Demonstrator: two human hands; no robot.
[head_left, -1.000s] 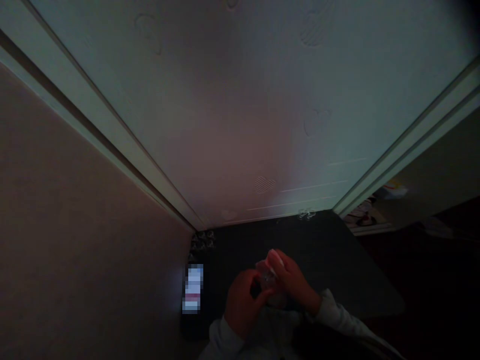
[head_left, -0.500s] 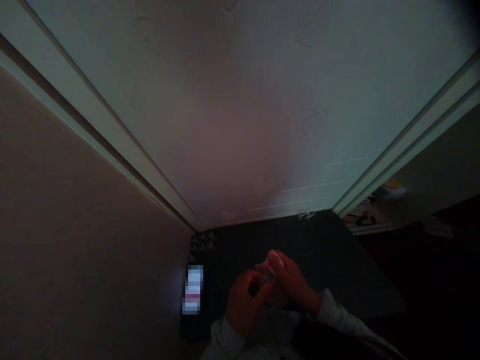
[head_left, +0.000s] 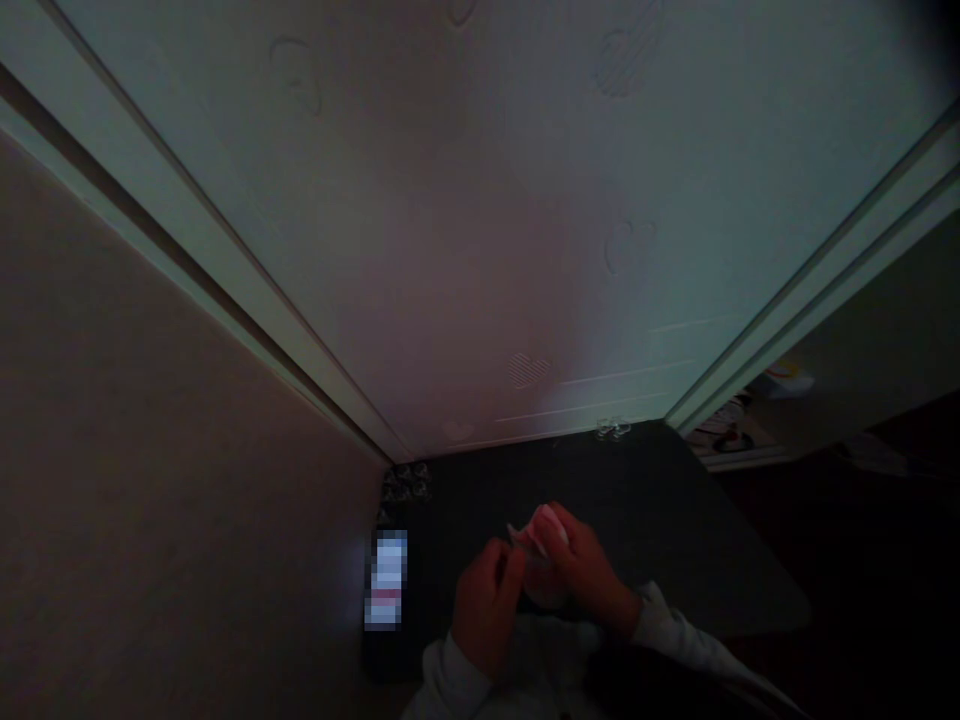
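Observation:
My right hand (head_left: 589, 560) is closed around a pink, thin, soft-looking piece (head_left: 531, 530) that may be cloth or paper; its exact kind is too dark to tell. One pale corner of it sticks out toward the left. My left hand (head_left: 484, 600) is just left of it, fingers curled in with the tips close to its lower edge. What those fingers hold, if anything, is hidden. Between and below both hands shows a dim, rounded shape (head_left: 546, 588) that I cannot make out. Both hands are above the dark tabletop (head_left: 465, 500).
A lit phone (head_left: 386, 580) lies by the left wall. Several small clear glass-like pieces (head_left: 405, 482) are at the back left corner, and similar ones (head_left: 613, 429) at the back edge. A pale panel with embossed hearts (head_left: 480, 250) rises behind the table. The room is dim.
My left hand has drawn slightly left and its fingers have closed further. The pink piece's corner now shows more clearly. My right hand has stayed nearly in place.

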